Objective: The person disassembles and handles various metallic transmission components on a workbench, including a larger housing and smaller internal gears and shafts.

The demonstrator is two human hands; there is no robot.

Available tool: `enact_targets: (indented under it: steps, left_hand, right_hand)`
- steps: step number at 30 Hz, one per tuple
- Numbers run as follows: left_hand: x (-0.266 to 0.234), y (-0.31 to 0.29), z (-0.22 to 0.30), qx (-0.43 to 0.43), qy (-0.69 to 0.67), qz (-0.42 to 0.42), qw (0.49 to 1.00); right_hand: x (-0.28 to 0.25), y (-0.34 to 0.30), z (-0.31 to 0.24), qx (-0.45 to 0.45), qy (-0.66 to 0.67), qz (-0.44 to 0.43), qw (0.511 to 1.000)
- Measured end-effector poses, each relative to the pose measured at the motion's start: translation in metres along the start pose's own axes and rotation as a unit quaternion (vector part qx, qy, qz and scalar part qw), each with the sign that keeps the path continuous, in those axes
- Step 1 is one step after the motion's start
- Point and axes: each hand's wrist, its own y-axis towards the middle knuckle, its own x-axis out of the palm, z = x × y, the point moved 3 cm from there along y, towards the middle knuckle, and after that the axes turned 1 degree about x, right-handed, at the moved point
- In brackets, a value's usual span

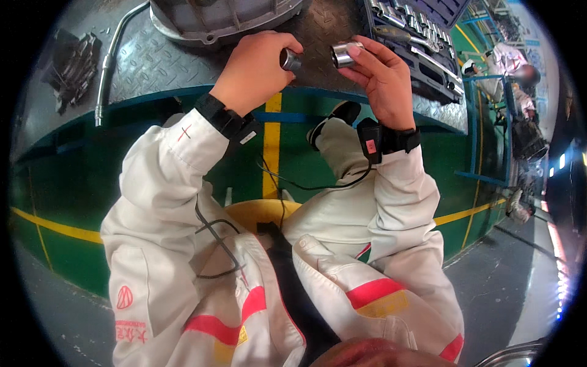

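My left hand [257, 67] is closed round a dark-ended metal socket [291, 60], whose open end faces right. In my right hand [382, 76] a shiny chrome socket [342, 55] is pinched between thumb and fingers, its hollow end turned left toward the other one. A short gap parts the two sockets, both held above the near edge of the metal table [177, 70]. Just right of my right hand lies an open socket set case [422, 67] with several sockets and a ratchet [406, 37] in it.
A large grey metal housing [214, 24] sits at the table's back. Toward the left lie a long bent-handled wrench [109, 64] and a dark ribbed metal part [76, 64]. Black cables [318, 186] run from my wrist straps. Another person [510, 61] is far right.
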Motion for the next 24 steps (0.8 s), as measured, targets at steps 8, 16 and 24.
enact_targets:
  steps: [8,16,24]
  left_hand:
    - [0.007,0.004,-0.004,0.02,0.073,-0.007,0.997]
    - [0.011,0.007,-0.005,0.001,0.015,-0.017,1.0]
    - [0.015,0.005,-0.013,-0.025,-0.086,-0.012,0.996]
  right_hand:
    - [-0.005,0.009,0.003,0.147,0.226,-0.037,0.962]
    - [-0.012,0.012,0.005,0.178,0.293,-0.094,0.935]
    - [0.001,0.002,-0.005,-0.055,-0.019,-0.023,0.998]
